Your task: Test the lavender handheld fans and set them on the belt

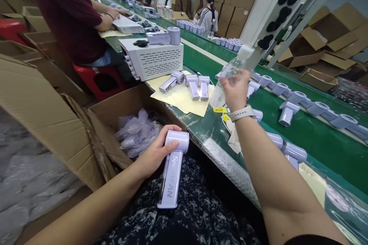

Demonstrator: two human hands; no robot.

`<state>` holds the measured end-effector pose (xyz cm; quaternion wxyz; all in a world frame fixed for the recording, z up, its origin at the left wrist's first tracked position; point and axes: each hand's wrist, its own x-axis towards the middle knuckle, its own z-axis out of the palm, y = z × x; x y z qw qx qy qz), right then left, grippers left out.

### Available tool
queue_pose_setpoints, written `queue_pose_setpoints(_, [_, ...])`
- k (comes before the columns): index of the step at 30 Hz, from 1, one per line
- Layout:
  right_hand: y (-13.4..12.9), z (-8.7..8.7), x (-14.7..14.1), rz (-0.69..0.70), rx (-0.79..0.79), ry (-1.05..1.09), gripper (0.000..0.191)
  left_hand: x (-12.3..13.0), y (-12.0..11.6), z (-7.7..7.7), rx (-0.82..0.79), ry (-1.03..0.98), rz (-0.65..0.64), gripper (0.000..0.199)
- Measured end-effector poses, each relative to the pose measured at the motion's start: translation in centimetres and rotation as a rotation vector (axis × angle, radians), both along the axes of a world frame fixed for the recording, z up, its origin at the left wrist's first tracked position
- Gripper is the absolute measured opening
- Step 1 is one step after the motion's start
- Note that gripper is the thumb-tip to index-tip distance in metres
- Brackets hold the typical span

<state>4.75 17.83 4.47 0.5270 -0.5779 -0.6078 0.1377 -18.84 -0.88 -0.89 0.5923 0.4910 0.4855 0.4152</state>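
My left hand is closed around the head of a lavender handheld fan, thumb on top. Its handle points down over my lap, with silvery lettering ending in "FAN". Over the bench, my right hand grips a clear plastic bottle, tilted and slightly blurred. Beneath it lie yellow labels and a whitish cloth. On yellow paper to the left of the bottle rest several more lavender fans. Partly hidden behind my right forearm are other lavender fans.
A white vented box stands at the bench's left, with a fan on top. Bagged parts fill a carton by my left side. Along the green conveyor runs a row of lavender pieces. A person in maroon sits nearby.
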Motion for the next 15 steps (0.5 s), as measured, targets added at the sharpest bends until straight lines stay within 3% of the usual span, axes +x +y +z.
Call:
queue_pose_setpoints(3, [1.1,-2.3,-0.8,0.009,-0.029,-0.117,0.064,-0.7,-0.1,-0.4,0.026,0.016,-0.026,0.050])
queue_pose_setpoints(6, [-0.1,-2.7,1.3,0.054,-0.088,-0.251,0.069,-1.3,0.3,-1.0,0.073,0.082,-0.096,0.051])
queue_pose_setpoints(8, [-2.2,-2.2,4.1,0.085,-0.121,-0.366,0.062,-1.2,0.9,-1.3,0.079,0.104,-0.121,0.052])
queue_pose_setpoints(11, [-6.5,-2.3,8.1,0.077,-0.127,-0.517,0.018,-0.1,1.7,-1.4,0.066,0.034,-0.120,0.059])
queue_pose_setpoints(15, [-12.0,-3.5,9.8,0.094,-0.112,-0.608,0.019,2.6,2.2,-0.4,0.021,-0.117,-0.148,0.067])
